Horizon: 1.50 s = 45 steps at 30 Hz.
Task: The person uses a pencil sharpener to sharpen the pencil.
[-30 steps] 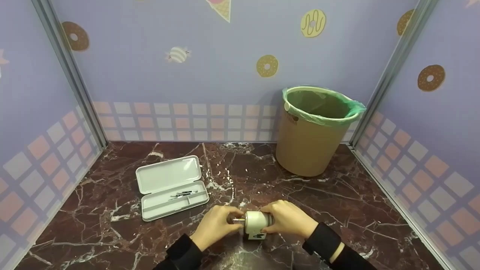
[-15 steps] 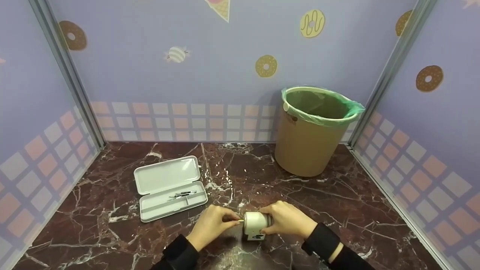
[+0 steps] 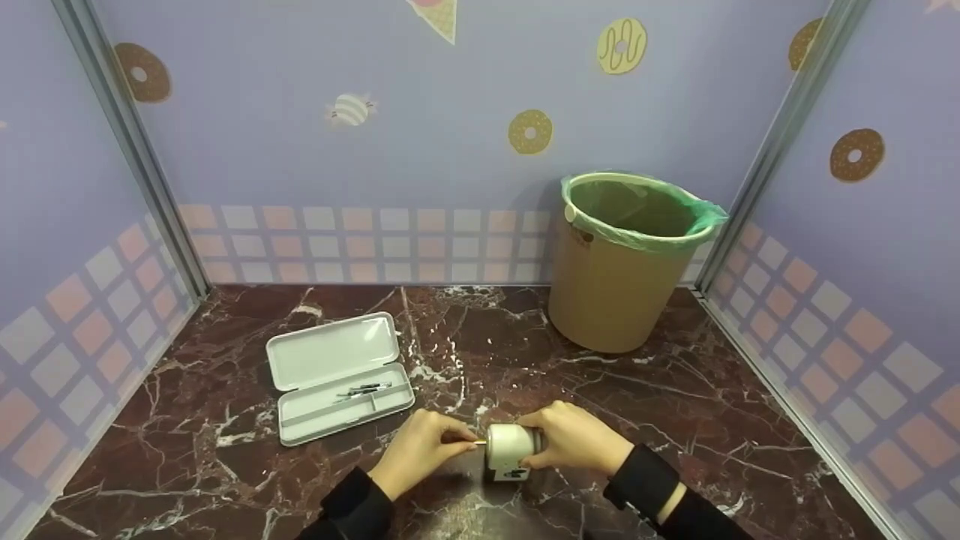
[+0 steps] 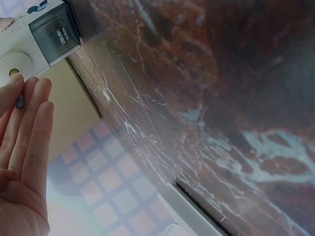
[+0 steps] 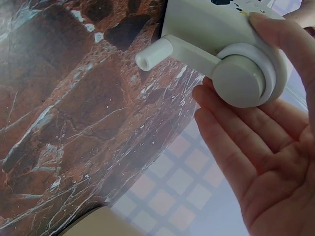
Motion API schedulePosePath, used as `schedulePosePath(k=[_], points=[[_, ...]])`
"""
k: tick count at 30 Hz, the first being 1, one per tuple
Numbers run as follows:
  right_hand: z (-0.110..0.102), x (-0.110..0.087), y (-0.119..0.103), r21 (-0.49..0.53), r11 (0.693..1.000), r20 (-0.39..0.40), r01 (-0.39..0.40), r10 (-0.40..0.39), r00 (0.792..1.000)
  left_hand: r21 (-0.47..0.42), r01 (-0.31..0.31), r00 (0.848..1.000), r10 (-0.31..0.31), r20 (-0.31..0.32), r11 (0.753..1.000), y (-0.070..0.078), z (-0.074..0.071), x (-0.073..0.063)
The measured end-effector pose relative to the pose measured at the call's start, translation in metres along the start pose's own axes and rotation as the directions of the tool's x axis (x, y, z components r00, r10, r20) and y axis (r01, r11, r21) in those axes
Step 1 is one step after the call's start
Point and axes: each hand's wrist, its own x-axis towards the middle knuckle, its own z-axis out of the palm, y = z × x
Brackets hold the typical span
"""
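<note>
A white hand-crank pencil sharpener (image 3: pixel 508 448) stands upright on the dark marbled tabletop. My right hand (image 3: pixel 577 439) grips its body from the right, thumb near and fingers behind; in the right wrist view the crank handle (image 5: pixel 155 53) juts out untouched. My left hand (image 3: pixel 424 451) pinches a short pencil (image 3: pixel 481 442) between thumb and fingers at the sharpener's left face. In the left wrist view one dark end of the pencil (image 4: pixel 19 102) shows below the fingertips, close to the round yellowish hole (image 4: pixel 14 72). How deep the pencil sits is hidden by the fingers.
An open white pencil case (image 3: pixel 334 352) lies to the left, with a few dark slim items (image 3: pixel 366 389) inside. At the back right stands a tan bin (image 3: pixel 611 292) with a green liner (image 3: pixel 645 238). Patterned walls enclose the back and sides.
My left fingers have closed from a wider curl to a pinch on the pencil, beside the sharpener. My right hand and the sharpener have stayed almost still; the head view has shifted slightly.
</note>
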Motion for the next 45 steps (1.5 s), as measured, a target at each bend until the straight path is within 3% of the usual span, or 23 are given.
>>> schedulePosePath(k=[35,45], points=[[-0.001,0.002,0.0,-0.023,0.999,-0.013,0.022,-0.023,1.0,-0.032,0.013,0.999,-0.012,0.052,0.999,-0.004,-0.01,0.0],[0.001,0.001,-0.001,-0.026,0.999,-0.015,0.026,-0.027,1.0,-0.102,0.065,0.995,-0.058,0.075,0.993,-0.007,-0.012,-0.004]])
